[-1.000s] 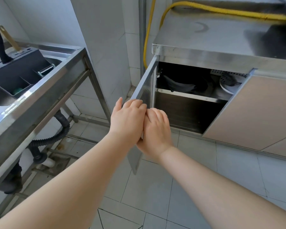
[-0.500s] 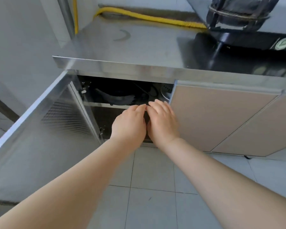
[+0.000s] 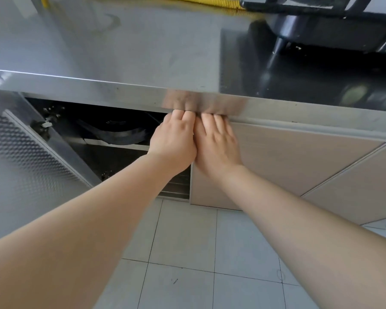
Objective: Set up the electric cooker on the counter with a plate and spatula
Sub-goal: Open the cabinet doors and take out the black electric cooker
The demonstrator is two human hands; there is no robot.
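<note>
My left hand (image 3: 173, 141) and my right hand (image 3: 216, 146) are side by side at the top left corner of a shut beige cabinet door (image 3: 299, 163). Their fingertips reach the gap under the lip of the steel counter (image 3: 143, 52), and whether they grip the door's edge is hidden. To the left the cabinet stands open. On its upper shelf lies a dark round appliance or pan (image 3: 114, 133), partly in shadow. I see no plate and no spatula.
The open steel door (image 3: 20, 163), dimpled on its inside, swings out at the left. A black gas stove (image 3: 321, 30) sits on the counter's right end, with a yellow hose (image 3: 210, 1) along the back. Grey floor tiles (image 3: 187, 241) lie below.
Both hands let go of the left steel door, now wide open, and moved right and up to the corner of the beige door. My view swung right, away from the sink.
</note>
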